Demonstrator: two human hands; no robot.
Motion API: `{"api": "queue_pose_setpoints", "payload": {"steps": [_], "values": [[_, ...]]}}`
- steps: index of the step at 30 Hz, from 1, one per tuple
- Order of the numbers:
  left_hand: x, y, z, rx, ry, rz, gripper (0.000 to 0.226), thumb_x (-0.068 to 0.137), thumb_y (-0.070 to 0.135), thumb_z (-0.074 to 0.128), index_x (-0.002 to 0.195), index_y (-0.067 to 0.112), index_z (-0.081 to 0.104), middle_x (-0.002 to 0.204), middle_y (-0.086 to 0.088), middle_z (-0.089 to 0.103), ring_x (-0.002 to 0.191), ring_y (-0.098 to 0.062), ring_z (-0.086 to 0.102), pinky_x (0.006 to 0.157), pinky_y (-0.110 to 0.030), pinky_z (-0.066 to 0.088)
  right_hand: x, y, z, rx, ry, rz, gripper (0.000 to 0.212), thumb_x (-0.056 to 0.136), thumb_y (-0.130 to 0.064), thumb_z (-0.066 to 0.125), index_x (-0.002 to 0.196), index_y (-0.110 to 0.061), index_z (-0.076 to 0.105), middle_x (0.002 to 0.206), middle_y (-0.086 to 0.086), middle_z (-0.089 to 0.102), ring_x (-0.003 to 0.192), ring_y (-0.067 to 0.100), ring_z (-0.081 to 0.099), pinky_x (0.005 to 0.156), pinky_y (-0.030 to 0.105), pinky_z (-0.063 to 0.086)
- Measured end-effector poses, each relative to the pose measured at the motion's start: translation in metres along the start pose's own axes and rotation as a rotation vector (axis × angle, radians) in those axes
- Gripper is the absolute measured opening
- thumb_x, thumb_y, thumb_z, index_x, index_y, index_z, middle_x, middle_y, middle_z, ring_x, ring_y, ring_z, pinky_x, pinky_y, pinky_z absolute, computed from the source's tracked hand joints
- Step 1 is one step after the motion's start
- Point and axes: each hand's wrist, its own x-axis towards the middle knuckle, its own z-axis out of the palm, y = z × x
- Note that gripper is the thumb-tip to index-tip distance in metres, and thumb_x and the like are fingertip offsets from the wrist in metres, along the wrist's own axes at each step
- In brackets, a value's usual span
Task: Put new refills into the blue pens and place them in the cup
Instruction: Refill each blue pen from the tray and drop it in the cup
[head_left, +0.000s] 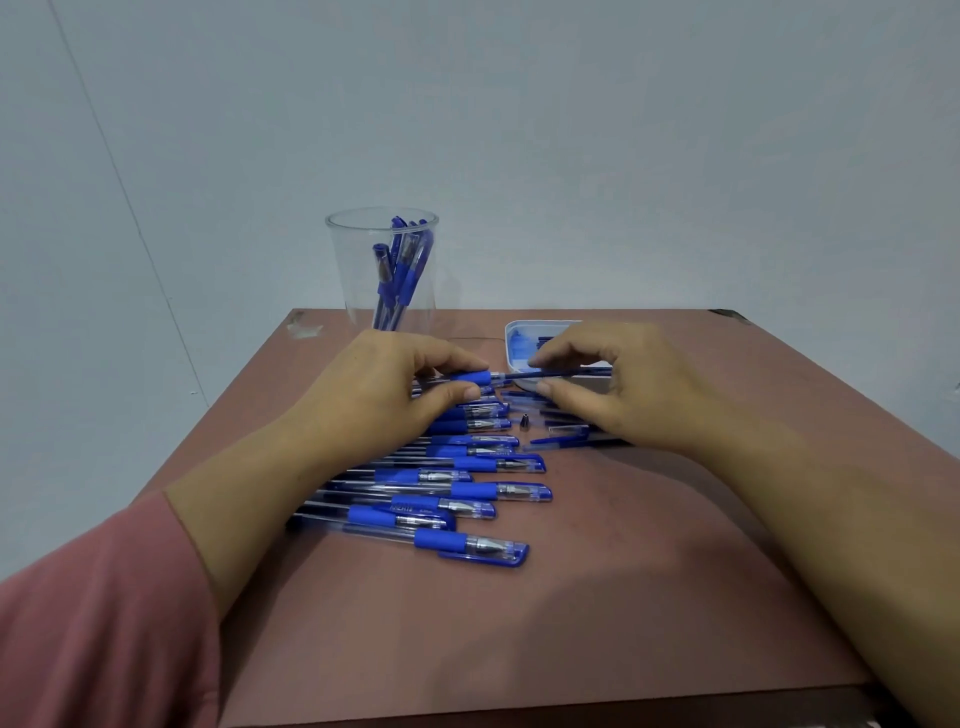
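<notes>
My left hand (400, 384) grips a blue pen barrel (470, 378) by its rubber grip, held level above the table. My right hand (613, 384) pinches a thin dark refill (524, 375) whose left end meets the barrel's open tip. A small metal pen tip (524, 419) stands on the table just below them. Several capped blue pens (467, 499) lie in a row under my left forearm. At the back left stands a clear plastic cup (363, 291) with several blue pens in it.
A white tray (511, 338) with blue refills sits behind my right hand. Loose caps and used refills (566, 431) lie under my right hand. The brown table (597, 597) ends at a pale wall; its front edge is near my arms.
</notes>
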Motion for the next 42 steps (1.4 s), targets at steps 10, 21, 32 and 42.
{"api": "queue_pose_setpoints", "payload": {"steps": [10,21,32,42], "values": [[0.001,-0.005,-0.001,0.041,0.013,-0.016,0.025,0.086,0.038,0.066,0.111,0.042,0.068,0.079,0.033,0.059,0.083,0.009,0.057,0.068,-0.011,0.044,-0.001,0.005,-0.013,-0.065,0.011,0.072,0.015,0.087,-0.014,0.067,0.097,-0.022,0.075,0.085,-0.029,0.061,0.087,-0.004,0.062,0.079,0.009,0.044],[0.002,-0.008,-0.003,0.085,0.091,-0.030,0.027,0.085,0.037,0.067,0.112,0.035,0.070,0.073,0.036,0.051,0.078,0.006,0.057,0.068,-0.014,0.045,-0.005,0.017,-0.025,-0.109,-0.076,0.187,0.014,0.085,-0.010,0.069,0.090,-0.022,0.074,0.080,-0.025,0.061,0.079,-0.015,0.057,0.071,-0.001,0.037],[0.003,-0.008,-0.002,0.067,0.045,-0.033,0.026,0.086,0.039,0.066,0.112,0.038,0.069,0.078,0.036,0.053,0.083,0.004,0.058,0.072,-0.019,0.050,-0.005,0.026,-0.023,-0.268,-0.233,0.215,0.012,0.080,-0.029,0.073,0.088,-0.038,0.072,0.086,-0.019,0.069,0.087,0.004,0.061,0.083,0.034,0.051],[0.002,-0.011,0.000,0.070,0.050,-0.016,0.024,0.086,0.038,0.067,0.110,0.040,0.069,0.078,0.035,0.055,0.082,0.005,0.059,0.076,-0.025,0.053,0.008,0.026,-0.037,-0.270,-0.192,0.248,0.013,0.088,-0.030,0.067,0.100,-0.036,0.070,0.088,-0.024,0.057,0.089,0.001,0.054,0.068,0.003,0.033]]}}
